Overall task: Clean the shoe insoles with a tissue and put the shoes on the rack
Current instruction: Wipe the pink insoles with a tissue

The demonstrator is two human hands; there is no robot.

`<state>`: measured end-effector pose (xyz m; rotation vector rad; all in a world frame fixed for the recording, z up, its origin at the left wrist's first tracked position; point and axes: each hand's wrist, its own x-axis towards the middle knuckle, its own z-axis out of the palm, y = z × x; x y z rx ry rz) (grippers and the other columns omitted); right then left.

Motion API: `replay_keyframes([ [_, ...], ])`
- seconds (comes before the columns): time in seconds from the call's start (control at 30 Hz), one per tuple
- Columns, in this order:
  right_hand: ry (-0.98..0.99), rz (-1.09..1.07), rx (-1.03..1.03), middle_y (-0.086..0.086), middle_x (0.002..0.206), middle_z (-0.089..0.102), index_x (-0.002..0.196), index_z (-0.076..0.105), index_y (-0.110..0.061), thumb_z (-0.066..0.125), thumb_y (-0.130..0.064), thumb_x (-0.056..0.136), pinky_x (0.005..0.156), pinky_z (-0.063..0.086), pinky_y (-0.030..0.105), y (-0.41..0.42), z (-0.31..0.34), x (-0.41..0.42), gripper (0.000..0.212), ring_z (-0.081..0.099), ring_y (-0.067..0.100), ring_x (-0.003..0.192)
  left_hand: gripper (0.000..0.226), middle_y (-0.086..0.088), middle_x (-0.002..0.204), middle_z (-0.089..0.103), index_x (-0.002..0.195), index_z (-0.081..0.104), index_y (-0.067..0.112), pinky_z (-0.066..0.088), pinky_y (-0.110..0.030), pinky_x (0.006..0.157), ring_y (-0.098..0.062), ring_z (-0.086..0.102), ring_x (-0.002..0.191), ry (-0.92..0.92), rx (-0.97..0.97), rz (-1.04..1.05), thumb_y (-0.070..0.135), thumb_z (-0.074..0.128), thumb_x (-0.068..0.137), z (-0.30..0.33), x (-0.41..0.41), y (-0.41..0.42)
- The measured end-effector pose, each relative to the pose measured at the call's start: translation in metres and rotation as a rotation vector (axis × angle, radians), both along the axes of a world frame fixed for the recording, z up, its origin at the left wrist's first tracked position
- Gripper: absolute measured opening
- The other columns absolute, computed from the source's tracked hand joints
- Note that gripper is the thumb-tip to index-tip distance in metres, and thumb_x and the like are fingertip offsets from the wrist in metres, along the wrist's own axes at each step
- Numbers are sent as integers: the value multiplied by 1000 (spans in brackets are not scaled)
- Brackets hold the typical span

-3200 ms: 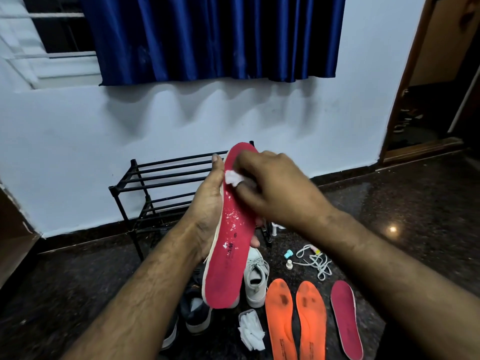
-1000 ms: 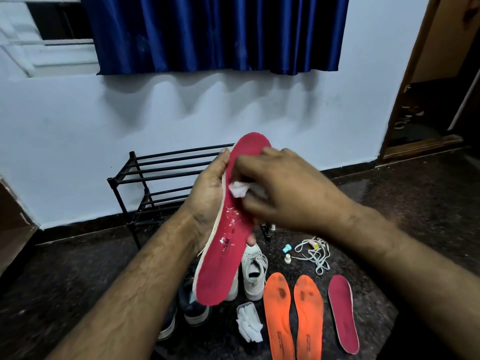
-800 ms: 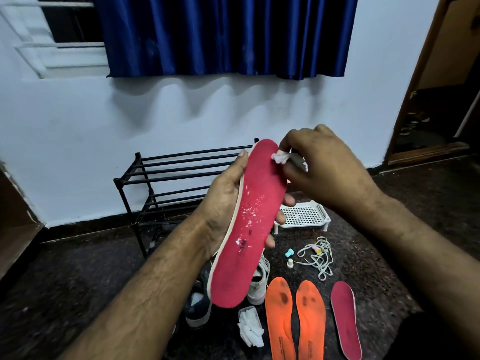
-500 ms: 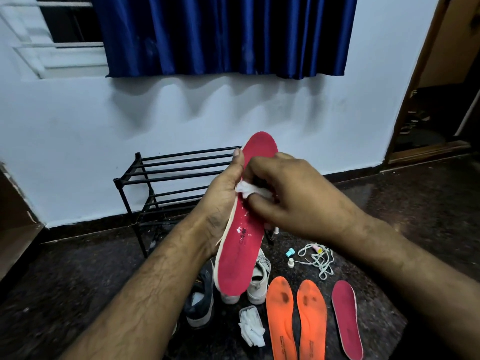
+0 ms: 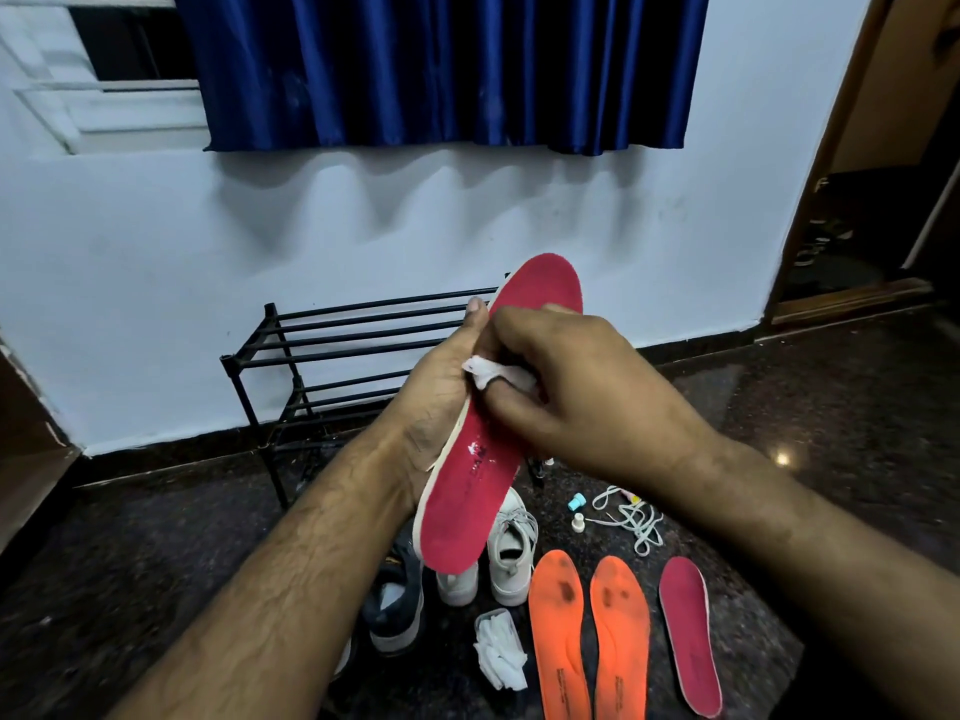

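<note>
the left hand (image 5: 441, 402) grasps the red insole (image 5: 483, 459) from behind, with the thumb along its left edge, so the top face turns to the person and stays stiff against pressure. the insole stands nearly upright, toe end at 12 o'clock and heel at 6 o'clock, in the air above the shoes. the right hand (image 5: 587, 397) pinches a small tissue (image 5: 485, 370) between its fingers and presses it on the middle of the insole, just above some white marks; i judge that this is the wiping step and this spot is not yet clean.

on the floor at 6 o'clock lie 2 orange insoles (image 5: 587, 636) with dark stains and 1 more red insole (image 5: 688, 631) at 5 o'clock, all face up, probably waiting in a row for their turn. a heap of spare tissues (image 5: 498, 649) lies near them, easy to reach. the white shoes (image 5: 506, 548) and a dark shoe (image 5: 397, 610) stand below the held insole, without insoles i think. the black rack (image 5: 332, 350) stands at 11 o'clock by the wall and carries no shoes yet. loose laces (image 5: 631, 517) lie at 4 o'clock.
</note>
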<state>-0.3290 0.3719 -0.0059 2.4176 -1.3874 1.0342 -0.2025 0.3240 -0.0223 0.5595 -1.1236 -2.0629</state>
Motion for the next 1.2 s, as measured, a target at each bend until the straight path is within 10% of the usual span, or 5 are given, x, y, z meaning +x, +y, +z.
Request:
replay_keyframes([
  [0.2, -114, -237, -42, -8, 82, 62, 95, 62, -23, 63, -34, 90, 73, 49, 39, -25, 4, -42, 12, 58, 19, 82, 61, -13, 96, 74, 117, 66, 19, 58, -42, 48, -36, 73, 76, -126, -87, -179, 62, 27, 99, 5, 6, 8],
  [0.47, -40, 39, 58, -10, 76, 61, 92, 65, -23, 65, -26, 88, 65, 44, 27, -4, 1, -5, 5, 54, 7, 73, 65, -8, 69, 68, 75, 79, 16, 52, -33, 43, -26, 63, 50, -110, -12, -74, 58, 35, 99, 7, 8, 1],
  [0.67, -150, -229, -82, -4, 81, 65, 89, 66, -19, 64, -37, 92, 73, 49, 39, -25, 5, -40, 18, 57, 18, 79, 60, -26, 87, 71, 109, 72, 16, 56, -36, 43, -36, 69, 57, -136, -73, -178, 57, 30, 101, 5, 7, 5],
  [0.93, 116, 40, -25, -19, 75, 43, 92, 70, -26, 61, -34, 84, 70, 40, 32, -8, 5, -8, 14, 42, 7, 74, 58, -14, 81, 68, 77, 80, 15, 52, -35, 54, -31, 57, 72, -101, -15, -69, 55, 43, 93, 2, 8, -3],
  [1.2, -33, -198, -93, -9, 77, 58, 91, 72, -19, 68, -34, 88, 73, 44, 36, -19, 7, -36, 16, 51, 17, 79, 62, -25, 87, 70, 105, 75, 17, 51, -30, 44, -34, 61, 63, -165, -36, -122, 61, 31, 99, 2, 10, -2],
])
